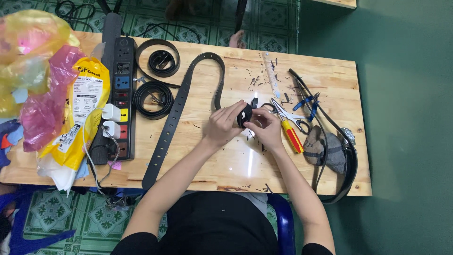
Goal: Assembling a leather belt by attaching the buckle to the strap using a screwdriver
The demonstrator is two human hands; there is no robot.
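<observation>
Both the left hand (224, 123) and the right hand (265, 126) pinch the black belt end (244, 114) between them, its strap running up and leftward across the wooden table (212, 160).

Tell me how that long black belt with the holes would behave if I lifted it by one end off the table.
The long black belt would probably flop and trail: it already bends in a loop near the hands, so it is not stiff. It looks thin and flat, so likely light and unlikely to roll. Its far end sits between the left hand and right hand, so it may tug there.
</observation>
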